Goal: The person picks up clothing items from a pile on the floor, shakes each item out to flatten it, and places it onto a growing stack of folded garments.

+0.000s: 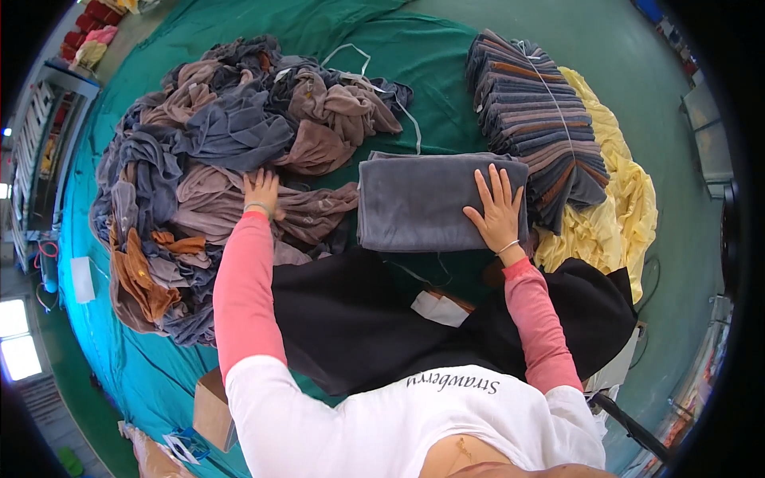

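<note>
Folded grey cloth (414, 203) lies beneath the right hand (498, 213), fingers spread wide; the left hand (261, 193), fingers slightly parted, rests on a cloth heap (231, 131).

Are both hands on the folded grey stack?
No: only the right hand lies on the grey stack; the left hand is on the loose pile.

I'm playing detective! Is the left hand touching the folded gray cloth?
Apart: the head view shows the left hand well left of the folded gray cloth, with pinkish-brown fabric lying between.
</note>
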